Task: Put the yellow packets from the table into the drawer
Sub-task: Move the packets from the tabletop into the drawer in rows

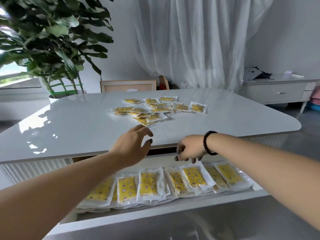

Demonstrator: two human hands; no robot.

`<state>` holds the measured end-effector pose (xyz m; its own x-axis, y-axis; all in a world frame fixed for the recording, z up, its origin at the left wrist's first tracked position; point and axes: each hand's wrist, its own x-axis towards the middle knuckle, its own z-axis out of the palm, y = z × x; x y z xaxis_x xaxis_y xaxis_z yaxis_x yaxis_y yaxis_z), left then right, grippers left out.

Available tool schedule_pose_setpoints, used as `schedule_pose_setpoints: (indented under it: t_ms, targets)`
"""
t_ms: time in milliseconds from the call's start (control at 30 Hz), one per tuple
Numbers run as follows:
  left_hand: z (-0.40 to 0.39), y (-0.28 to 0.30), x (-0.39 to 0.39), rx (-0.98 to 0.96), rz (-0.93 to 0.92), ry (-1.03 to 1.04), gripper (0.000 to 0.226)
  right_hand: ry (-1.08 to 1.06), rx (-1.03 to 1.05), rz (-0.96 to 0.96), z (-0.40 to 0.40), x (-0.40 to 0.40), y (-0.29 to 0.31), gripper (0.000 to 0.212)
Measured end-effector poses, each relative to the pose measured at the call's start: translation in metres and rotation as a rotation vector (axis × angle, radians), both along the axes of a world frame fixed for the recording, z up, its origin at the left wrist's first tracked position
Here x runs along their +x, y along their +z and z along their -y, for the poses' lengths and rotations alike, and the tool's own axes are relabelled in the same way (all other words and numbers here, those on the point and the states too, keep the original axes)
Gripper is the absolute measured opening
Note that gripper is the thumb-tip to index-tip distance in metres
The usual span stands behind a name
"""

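Several yellow packets [155, 110] in clear wrappers lie scattered on the white table [78, 122]. Below the table's near edge, the pulled-out drawer [155, 217] holds rows of yellow packets [149, 183] laid side by side. My left hand [133, 146] reaches over the table's front edge toward the pile, fingers loosely spread, holding nothing. My right hand [189, 149], with a black bead bracelet on the wrist, hovers just above the drawer's packets with fingers pointing down and nothing in them.
A large leafy plant [52, 40] in a white pot stands at the back left. A chair back [128, 85] is behind the table. White curtains hang behind, and a low sideboard [277, 90] stands at the right.
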<state>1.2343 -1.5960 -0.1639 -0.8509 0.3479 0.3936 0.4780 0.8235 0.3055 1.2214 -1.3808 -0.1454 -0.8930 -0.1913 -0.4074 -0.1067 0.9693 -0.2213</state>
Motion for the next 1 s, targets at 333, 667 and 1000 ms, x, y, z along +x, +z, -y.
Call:
schedule_pose_setpoints:
  t_ms: [333, 667, 1000]
  targets:
    - [0.007, -0.021, -0.066, 0.175, 0.114, 0.127, 0.051, -0.318, -0.107, -0.724, -0.014, -0.064, -0.021, 0.040]
    - [-0.012, -0.029, -0.158, 0.069, 0.098, 0.098, 0.077, -0.256, -0.201, -0.603, -0.016, -0.140, -0.041, 0.068]
    - [-0.021, -0.031, -0.191, -0.021, 0.021, 0.245, 0.069, -0.050, -0.351, -0.547, 0.003, -0.183, -0.045, 0.051]
